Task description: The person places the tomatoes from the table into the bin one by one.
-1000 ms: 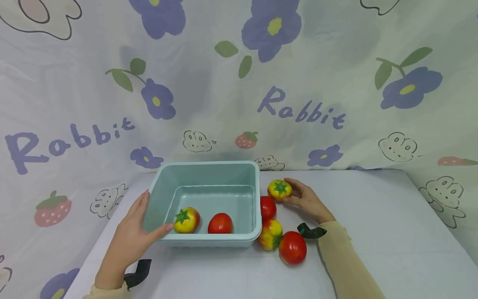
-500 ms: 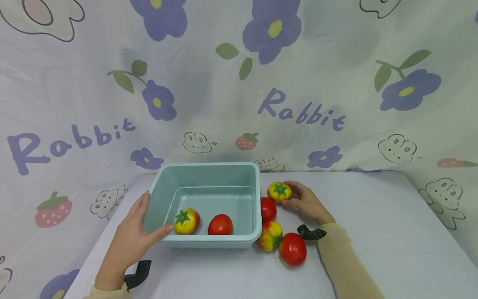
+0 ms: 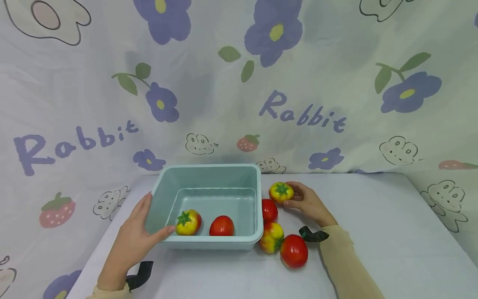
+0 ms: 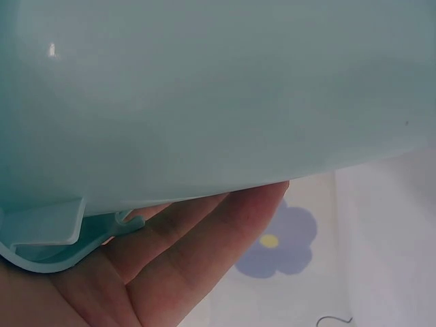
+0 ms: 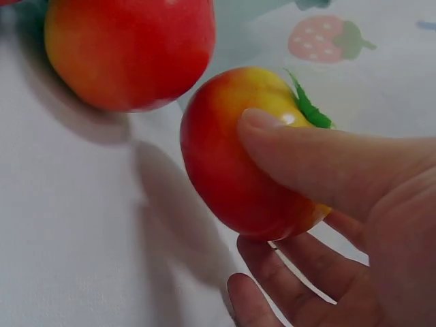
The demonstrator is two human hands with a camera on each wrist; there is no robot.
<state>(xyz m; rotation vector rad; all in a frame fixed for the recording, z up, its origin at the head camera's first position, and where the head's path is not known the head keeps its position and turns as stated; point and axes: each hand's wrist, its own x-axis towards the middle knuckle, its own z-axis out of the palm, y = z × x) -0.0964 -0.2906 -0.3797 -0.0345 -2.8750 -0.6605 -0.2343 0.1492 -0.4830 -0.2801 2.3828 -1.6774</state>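
My right hand [image 3: 308, 204] pinches a yellow-and-red tomato [image 3: 281, 192] with a green star-shaped calyx, to the right of the bin's back half. In the right wrist view the thumb presses on the side of that tomato [image 5: 228, 163], with fingertips under it; its shadow falls on the cloth to the left. At the front left corner of a pale blue-green plastic bin [image 3: 213, 239] rests my left hand [image 3: 132, 238]. Its straight fingers lie along the outer side wall and its thumb reaches over the front rim. Inside sit a yellow-red tomato [image 3: 188, 222] and a red one [image 3: 222, 226].
Right of the bin stand a red tomato [image 3: 269, 210], a yellow-red tomato [image 3: 271, 237] and a larger red tomato [image 3: 294, 251], close together. A white cloth [image 3: 381, 232] covers the table, and a printed curtain [image 3: 209, 95] hangs behind it.
The whole view shifts slightly down and right. Both hands keep their places against the bin and the tomato.
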